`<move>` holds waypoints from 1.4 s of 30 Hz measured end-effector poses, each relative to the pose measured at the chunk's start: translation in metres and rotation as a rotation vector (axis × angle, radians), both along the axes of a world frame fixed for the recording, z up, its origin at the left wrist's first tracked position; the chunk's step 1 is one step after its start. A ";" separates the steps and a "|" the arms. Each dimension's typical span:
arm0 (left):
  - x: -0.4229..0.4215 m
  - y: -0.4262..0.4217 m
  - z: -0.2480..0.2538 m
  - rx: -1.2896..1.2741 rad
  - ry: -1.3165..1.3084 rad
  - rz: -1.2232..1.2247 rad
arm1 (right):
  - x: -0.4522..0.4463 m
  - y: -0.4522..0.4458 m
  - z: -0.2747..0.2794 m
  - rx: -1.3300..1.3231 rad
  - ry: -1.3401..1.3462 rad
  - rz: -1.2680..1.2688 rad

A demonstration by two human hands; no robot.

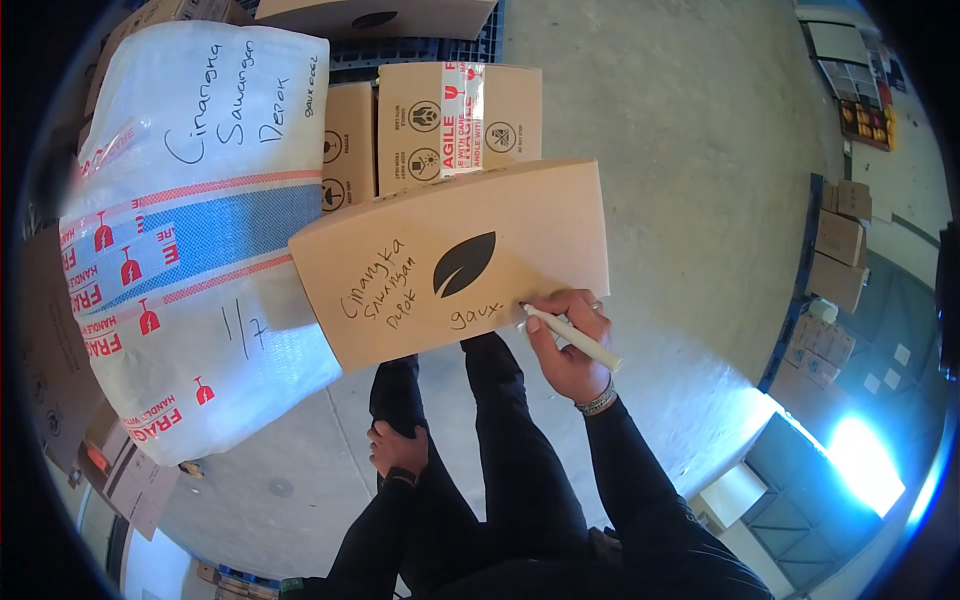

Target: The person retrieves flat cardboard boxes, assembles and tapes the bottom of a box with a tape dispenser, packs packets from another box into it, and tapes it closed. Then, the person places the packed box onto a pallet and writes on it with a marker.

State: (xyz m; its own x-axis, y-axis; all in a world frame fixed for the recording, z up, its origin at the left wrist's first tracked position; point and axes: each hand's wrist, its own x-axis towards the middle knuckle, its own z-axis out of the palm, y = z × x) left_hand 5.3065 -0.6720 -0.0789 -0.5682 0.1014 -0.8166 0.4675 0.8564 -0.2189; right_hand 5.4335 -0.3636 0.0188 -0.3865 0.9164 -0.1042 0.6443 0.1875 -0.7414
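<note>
My right hand (572, 345) is closed on a white marker (585, 343), its tip at the lower edge of a brown cardboard box (545, 210). Black handwriting on the box reads "Cinangka Sawangan Depok" and, lower down, "gaux." beside a printed black leaf. My left hand (399, 449) rests on my knee with nothing held in it, fingers laid over the dark trouser leg. Against the box's left side lies a bulky white woven sack (230, 90) with a blue band, red fragile tape and similar handwriting.
Behind the written box stands another carton (520, 110) with fragile tape, next to a narrower one (348, 140). Blue pallets (420, 50) show at the back. More boxes (838, 238) are stacked at the right, beyond the concrete floor (700, 150).
</note>
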 end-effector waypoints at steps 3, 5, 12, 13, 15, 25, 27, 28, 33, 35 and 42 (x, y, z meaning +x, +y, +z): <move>0.000 0.002 0.002 -0.005 0.001 0.008 | -0.001 0.000 -0.002 0.008 -0.012 0.002; 0.000 0.003 0.002 -0.006 0.003 0.015 | -0.002 -0.001 -0.004 0.017 -0.017 0.004; 0.000 0.002 0.002 0.000 0.006 0.018 | -0.007 -0.002 -0.007 0.063 -0.054 0.063; 0.001 0.002 0.001 -0.004 0.005 0.018 | -0.007 -0.002 -0.007 0.071 -0.066 0.080; 0.000 0.003 0.002 -0.003 0.001 0.020 | -0.006 -0.001 -0.008 0.057 -0.053 0.047; -0.001 0.001 0.000 0.011 0.003 0.020 | -0.002 0.004 -0.003 0.056 -0.094 0.058; -0.002 0.001 0.002 0.007 -0.005 0.021 | -0.005 0.005 -0.004 0.069 -0.070 0.044; -0.002 0.003 0.002 0.005 -0.010 0.022 | -0.006 0.006 -0.005 0.084 -0.042 0.031; -0.002 0.002 0.002 0.012 -0.010 0.030 | -0.001 0.006 -0.007 0.069 -0.041 0.023; -0.003 0.003 0.002 0.014 -0.007 0.028 | 0.000 0.006 -0.008 0.057 -0.052 0.041; -0.001 0.002 0.002 0.010 -0.004 0.026 | -0.003 0.009 -0.009 0.064 0.049 -0.063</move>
State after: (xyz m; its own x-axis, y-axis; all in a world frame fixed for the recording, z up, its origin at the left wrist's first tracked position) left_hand 5.3055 -0.6695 -0.0766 -0.5679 0.0951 -0.8176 0.4458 0.8706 -0.2084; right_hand 5.4301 -0.3546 0.0099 -0.3316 0.9431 -0.0265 0.6192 0.1963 -0.7603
